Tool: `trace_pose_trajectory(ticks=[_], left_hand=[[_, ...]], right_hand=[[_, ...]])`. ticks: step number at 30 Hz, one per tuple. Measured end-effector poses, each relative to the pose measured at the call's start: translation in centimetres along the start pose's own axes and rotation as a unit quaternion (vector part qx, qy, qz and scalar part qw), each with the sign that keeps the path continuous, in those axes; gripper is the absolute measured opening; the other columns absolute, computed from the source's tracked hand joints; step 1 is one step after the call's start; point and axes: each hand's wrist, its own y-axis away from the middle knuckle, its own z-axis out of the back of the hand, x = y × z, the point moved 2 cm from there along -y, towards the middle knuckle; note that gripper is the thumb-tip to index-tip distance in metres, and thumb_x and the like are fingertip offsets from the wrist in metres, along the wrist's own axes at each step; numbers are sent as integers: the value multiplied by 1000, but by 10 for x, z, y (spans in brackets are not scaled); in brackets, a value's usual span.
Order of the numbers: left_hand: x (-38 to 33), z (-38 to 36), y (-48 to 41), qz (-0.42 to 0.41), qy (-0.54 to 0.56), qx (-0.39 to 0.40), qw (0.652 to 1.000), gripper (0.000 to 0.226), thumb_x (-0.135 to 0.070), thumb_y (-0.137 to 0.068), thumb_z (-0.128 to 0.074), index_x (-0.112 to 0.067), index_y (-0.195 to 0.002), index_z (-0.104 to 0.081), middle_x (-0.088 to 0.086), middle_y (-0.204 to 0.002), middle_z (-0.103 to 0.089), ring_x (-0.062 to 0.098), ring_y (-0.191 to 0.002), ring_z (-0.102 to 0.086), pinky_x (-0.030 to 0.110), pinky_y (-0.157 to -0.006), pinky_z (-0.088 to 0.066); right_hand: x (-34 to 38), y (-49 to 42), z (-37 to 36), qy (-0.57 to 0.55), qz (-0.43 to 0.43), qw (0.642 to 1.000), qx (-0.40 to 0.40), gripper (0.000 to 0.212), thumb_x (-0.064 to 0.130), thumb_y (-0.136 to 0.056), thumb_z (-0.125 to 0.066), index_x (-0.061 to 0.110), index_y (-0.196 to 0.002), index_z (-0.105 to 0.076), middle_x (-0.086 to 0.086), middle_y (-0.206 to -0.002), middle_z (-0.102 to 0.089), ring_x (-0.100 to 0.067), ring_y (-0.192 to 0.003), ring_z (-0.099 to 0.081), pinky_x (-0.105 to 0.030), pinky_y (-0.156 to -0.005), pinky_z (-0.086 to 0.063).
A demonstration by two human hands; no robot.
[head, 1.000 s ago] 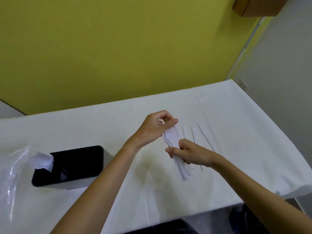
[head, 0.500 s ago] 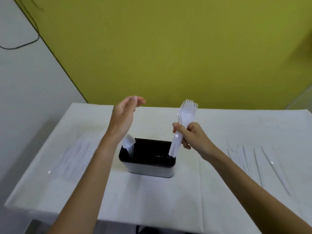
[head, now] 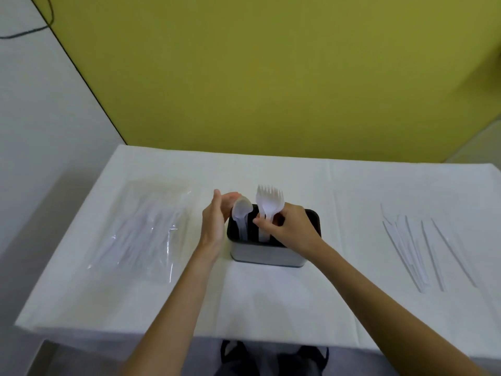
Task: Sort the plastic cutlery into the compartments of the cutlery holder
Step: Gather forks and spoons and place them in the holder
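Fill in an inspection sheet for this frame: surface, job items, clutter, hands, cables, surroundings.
Surface: table, white-clothed and creased.
Job's things: black cutlery holder at centre; spoons upright in its left compartment; forks handles-down in the next one; knives loose on the table, right.
Clutter: clear plastic bag lying left, contents unclear.
Hands: left hand open beside the holder; right hand pinches the forks.
Cables: black cable on the wall, upper left.
Surroundings: yellow-green wall behind.

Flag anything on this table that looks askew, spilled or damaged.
Nothing looks damaged or spilled. The white plastic knives lie loose in an uneven fan on the tablecloth, right of the cutlery holder. A crumpled clear plastic bag lies to its left. The right hand holds the forks upright in the holder.
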Motion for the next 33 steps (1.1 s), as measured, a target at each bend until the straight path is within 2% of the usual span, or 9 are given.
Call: trace_pose_trajectory(ticks=[3, 8, 11, 14, 18, 22, 25, 30, 33], left_hand=[[11, -3, 3, 6, 5, 11, 1000, 58, -42, -103, -23, -11, -105, -72, 4, -107, -72, 17, -107, -63, 27, -93, -45], [13, -8, 9, 6, 26, -1, 1000, 59, -44, -103, -19, -17, -101, -71, 0, -101, -72, 9, -98, -63, 20, -82, -45], [15, -9, 9, 4, 47, -2, 999, 58, -43, -104, -16, -20, -98, -69, -1, -99, -71, 12, -98, -63, 20, -81, -45], [20, -9, 7, 7, 49, -1, 999, 65, -48, -102, -14, -14, -108, -69, 3, -107, -71, 16, -104, -62, 25, -90, -45], [23, -9, 6, 6, 54, -5, 999, 64, -49, -102, -12, -18, -109, -67, 1, -109, -70, 13, -104, -61, 20, -85, -43], [22, -12, 9, 1, 66, -10, 998, 62, -48, -102, -12, -21, -104, -67, -3, -107, -70, 5, -100, -61, 17, -84, -43], [22, -13, 9, 0, 63, -23, 998, 58, -47, -103, -12, -27, -97, -67, -8, -100, -69, 0, -95, -60, 15, -81, -42], [24, -14, 8, 6, 55, -23, 998, 57, -49, -102, -14, -30, -96, -68, -1, -107, -71, 13, -104, -63, 27, -93, -46], [22, -13, 9, 1, 51, -25, 998, 56, -46, -103, -16, -28, -96, -68, 1, -107, -70, 15, -102, -63, 27, -91, -48]], right_hand=[[1, 6, -6, 45, 17, 999, 15, 29, 26, -83, -72, 29, -66, -50, 17, -58, -48, -1, -55, -48, -11, -54, -36], [-1, 4, -7, 62, 8, 998, 1, 28, 37, -80, -72, 15, -75, -55, 6, -66, -57, -10, -63, -52, -17, -56, -34], [2, 4, -4, 74, -2, 997, -15, 30, 37, -80, -71, 8, -82, -62, 5, -61, -55, -7, -55, -47, -17, -53, -33], [6, 3, -2, 93, 7, 996, -16, 25, 31, -80, -73, 10, -92, -68, 11, -52, -47, -8, -52, -46, -16, -54, -35], [6, 1, 1, 80, -4, 996, -31, 52, 31, -76, -78, 16, -119, -53, 13, -76, -54, -7, -70, -52, -4, -61, -38], [-2, -1, 1, 89, 21, 994, -64, 70, 31, -78, -76, 18, -136, -40, 5, -112, -53, -10, -86, -52, -13, -75, -38], [-1, 1, 0, 102, 61, 990, -71, 62, 27, -87, -67, 21, -140, -37, 7, -124, -53, -10, -104, -53, -27, -90, -41], [-2, -6, -7, 171, 88, 981, -40, 39, 18, -100, -46, 17, -138, -45, 0, -133, -58, -21, -120, -54, -33, -96, -44], [-5, -6, -12, 213, 86, 973, -9, 39, 17, -103, -32, 11, -141, -40, -7, -133, -57, -26, -123, -50, -34, -106, -34]])
